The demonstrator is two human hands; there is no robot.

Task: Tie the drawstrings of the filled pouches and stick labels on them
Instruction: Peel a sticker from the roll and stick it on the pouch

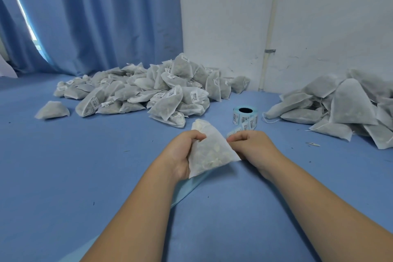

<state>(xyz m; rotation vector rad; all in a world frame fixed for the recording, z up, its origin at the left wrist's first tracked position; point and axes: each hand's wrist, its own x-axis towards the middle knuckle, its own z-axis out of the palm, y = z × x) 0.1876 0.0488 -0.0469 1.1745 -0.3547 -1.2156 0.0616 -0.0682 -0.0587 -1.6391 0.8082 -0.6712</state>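
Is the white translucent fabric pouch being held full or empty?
Full: the white fabric pouch bulges, pale pieces showing through; the left hand grips it.

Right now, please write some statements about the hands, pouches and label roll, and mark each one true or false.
The left hand grips a pouch. True.
The label roll stands between the left pile and the right pile. True.
Pouches in the right pile show barcode labels. False: only the left pile shows them.
A single pouch lies right of the right pile. False: the lone pouch lies left of the left pile.
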